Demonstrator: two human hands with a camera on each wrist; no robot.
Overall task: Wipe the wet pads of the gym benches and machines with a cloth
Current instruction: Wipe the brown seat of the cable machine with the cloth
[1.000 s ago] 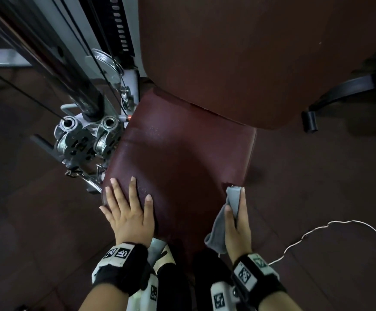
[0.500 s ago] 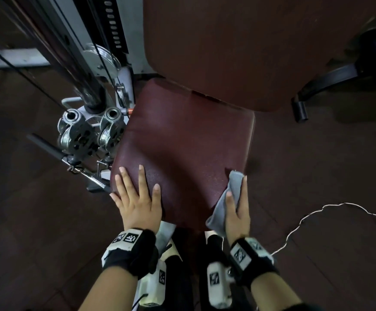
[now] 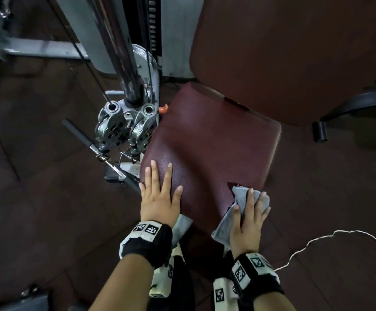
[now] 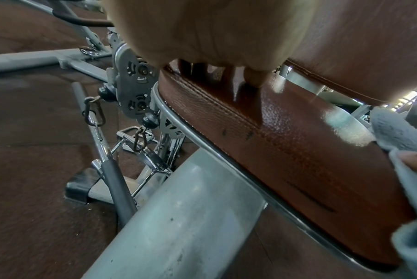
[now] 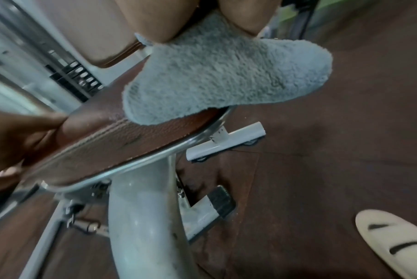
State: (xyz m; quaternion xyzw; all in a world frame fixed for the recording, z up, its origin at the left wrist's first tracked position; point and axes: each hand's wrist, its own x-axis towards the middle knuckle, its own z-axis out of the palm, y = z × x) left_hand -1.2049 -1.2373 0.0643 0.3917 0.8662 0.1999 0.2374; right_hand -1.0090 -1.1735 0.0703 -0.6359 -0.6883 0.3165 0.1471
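Observation:
A maroon seat pad [image 3: 211, 151] lies below me, its surface shiny and beaded [image 4: 305, 132]. The matching back pad [image 3: 283, 52] rises behind it. My left hand [image 3: 160, 194] lies flat with straight fingers on the seat's near left corner; its palm [image 4: 214, 28] fills the top of the left wrist view. My right hand [image 3: 250, 216] presses a grey fluffy cloth [image 3: 241, 196] onto the near right corner with fairly straight fingers. The cloth [image 5: 221, 71] is bunched under that hand, and part of it hangs over the front edge [image 4: 408, 243].
Steel pulleys [image 3: 124, 129] and a cable bar with black grips [image 3: 79, 135] crowd the seat's left side, below the weight stack [image 3: 152, 23]. A grey frame post [image 4: 178, 217] runs under the seat. A black handle [image 3: 319, 131] juts at the right. A white cord [image 3: 317, 241] and my shoe [image 5: 398, 243] are on the dark floor.
My right hand has brought the cloth from the seat's right side edge up onto its near right corner. The left hand has stayed flat on the near left corner.

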